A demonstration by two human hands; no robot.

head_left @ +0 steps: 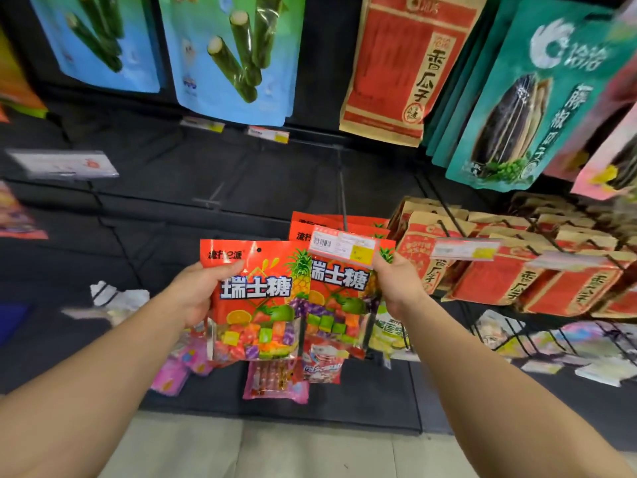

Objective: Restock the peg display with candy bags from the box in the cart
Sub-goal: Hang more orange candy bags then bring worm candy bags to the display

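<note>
My left hand (200, 291) grips a red candy bag (255, 301) by its upper left edge; the bag shows fruit pictures and coloured sweets through a clear window. My right hand (400, 284) holds the right edge of the front candy bag (339, 298) hanging on a peg, just under the peg's price tag (343, 246). More of the same red bags (320, 224) hang behind it on that peg. The held bag sits to the left of the hanging ones, overlapping the front one. The cart and box are out of view.
Red-and-brown seed bags (482, 281) fill pegs to the right. Blue seaweed-roll bags (234, 53), a red seed bag (403, 67) and teal bags (527, 98) hang above. Bare pegs (107, 215) and price tags (65, 163) stand left. Pink packets (275, 381) hang below, above the floor (275, 450).
</note>
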